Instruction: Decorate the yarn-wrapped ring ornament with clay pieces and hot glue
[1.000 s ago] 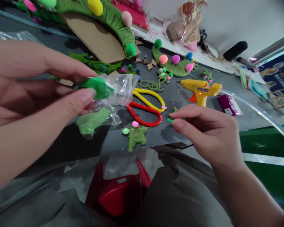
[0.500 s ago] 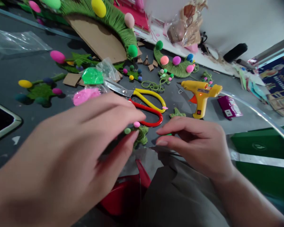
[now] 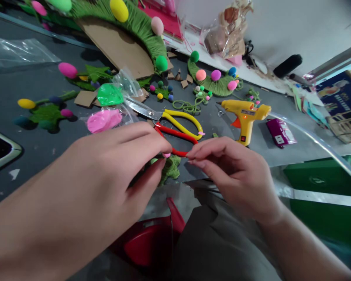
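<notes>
- Sitting at the tabletop's [image 3: 6, 86] near edge, the yarn star [image 3: 172, 169] could drop if knocked.
- Left hand [image 3: 105, 177]: thumb and finger parted, can't tell if gripping.
- Right hand [image 3: 236, 175]: fingertips pinched together, contents unclear, might bump the scissors [image 3: 159, 116].

Scissors [image 3: 158, 115] — behind the star [image 3: 172, 168]

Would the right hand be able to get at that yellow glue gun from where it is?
Probably yes: the yellow glue gun is just beyond the right hand, with nothing visible between them. Its fingers look pinched together, though; whether they hold anything is unclear.
</notes>
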Available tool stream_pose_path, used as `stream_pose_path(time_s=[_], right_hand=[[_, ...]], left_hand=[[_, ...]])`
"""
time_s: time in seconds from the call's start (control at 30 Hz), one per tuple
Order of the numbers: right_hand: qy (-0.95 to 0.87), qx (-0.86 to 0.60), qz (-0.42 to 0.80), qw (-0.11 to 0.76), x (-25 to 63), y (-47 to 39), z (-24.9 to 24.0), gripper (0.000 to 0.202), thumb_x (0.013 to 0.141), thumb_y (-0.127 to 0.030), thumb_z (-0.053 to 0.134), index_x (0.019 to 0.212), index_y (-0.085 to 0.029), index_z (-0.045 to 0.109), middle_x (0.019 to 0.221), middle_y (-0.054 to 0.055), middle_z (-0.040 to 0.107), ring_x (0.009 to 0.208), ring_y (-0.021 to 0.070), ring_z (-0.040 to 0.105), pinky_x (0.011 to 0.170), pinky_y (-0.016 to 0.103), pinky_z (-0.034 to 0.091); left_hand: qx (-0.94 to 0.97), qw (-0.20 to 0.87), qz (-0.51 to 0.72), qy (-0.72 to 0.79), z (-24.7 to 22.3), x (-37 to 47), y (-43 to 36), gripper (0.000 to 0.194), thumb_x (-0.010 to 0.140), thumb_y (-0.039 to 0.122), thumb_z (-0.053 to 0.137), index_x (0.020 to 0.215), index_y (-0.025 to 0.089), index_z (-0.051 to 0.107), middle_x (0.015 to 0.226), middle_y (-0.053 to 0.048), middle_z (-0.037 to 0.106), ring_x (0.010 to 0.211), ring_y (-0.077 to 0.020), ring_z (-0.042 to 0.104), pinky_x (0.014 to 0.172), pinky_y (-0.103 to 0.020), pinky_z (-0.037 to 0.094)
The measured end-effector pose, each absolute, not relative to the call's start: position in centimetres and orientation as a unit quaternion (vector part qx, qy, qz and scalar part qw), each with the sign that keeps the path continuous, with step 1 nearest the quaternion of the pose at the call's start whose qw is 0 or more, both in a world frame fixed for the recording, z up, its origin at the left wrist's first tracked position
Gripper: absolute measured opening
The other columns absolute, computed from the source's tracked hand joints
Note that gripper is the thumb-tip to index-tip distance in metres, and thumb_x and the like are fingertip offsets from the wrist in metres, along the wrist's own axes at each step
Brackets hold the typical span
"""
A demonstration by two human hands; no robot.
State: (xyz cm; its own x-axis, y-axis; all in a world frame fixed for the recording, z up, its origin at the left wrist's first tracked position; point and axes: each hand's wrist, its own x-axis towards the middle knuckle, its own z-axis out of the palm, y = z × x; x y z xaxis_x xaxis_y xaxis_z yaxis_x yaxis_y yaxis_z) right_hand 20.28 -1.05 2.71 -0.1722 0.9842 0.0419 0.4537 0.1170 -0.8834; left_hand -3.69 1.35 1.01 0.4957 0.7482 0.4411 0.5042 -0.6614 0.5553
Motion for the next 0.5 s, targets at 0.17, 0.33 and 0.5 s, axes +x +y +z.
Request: stream_pose_path(time_s=[0.17, 0.33, 0.5], right_hand=[[-0.663, -0.543, 0.402, 0.324, 20.25, -1.04, 2.97, 0.010, 0.101, -0.025, 0.069, 0.100, -0.024, 0.080, 0.082, -0.004, 0.080, 0.072, 0.0075, 0.074, 0.069, 0.017, 0.060], [-0.693, -0.523, 0.358, 0.345, 20.41, -1.22, 2.73, 0.012, 0.086, -0.024, 0.087, 0.095, -0.026, 0.079, 0.093, -0.002, 0.082, 0.085, 0.0135, 0.076, 0.079, 0.025, 0.061], [-0.673, -0.520, 0.421, 0.315, 20.40, -1.33, 2.65, 0.022, 0.104, -0.024, 0.064, 0.123, -0.029, 0.075, 0.101, -0.003, 0.084, 0.089, 0.0115, 0.080, 0.083, 0.023, 0.064]], left_hand=[[0.861, 0.098, 0.332, 0.373, 0.89, -3.67, 1.19, 0.024, 0.091, 0.008, 0.070, 0.108, 0.024, 0.068, 0.105, 0.004, 0.073, 0.089, -0.0143, 0.069, 0.068, -0.023, 0.049], [0.859, 0.098, 0.327, 0.381, 0.77, -3.40, 1.00, 0.024, 0.087, 0.009, 0.074, 0.105, 0.024, 0.069, 0.104, 0.004, 0.072, 0.084, -0.0134, 0.066, 0.062, -0.025, 0.044], [0.861, 0.096, 0.333, 0.373, 0.77, -3.13, 1.15, 0.025, 0.087, 0.010, 0.074, 0.106, 0.025, 0.068, 0.104, 0.004, 0.071, 0.085, -0.0128, 0.065, 0.063, -0.023, 0.046]])
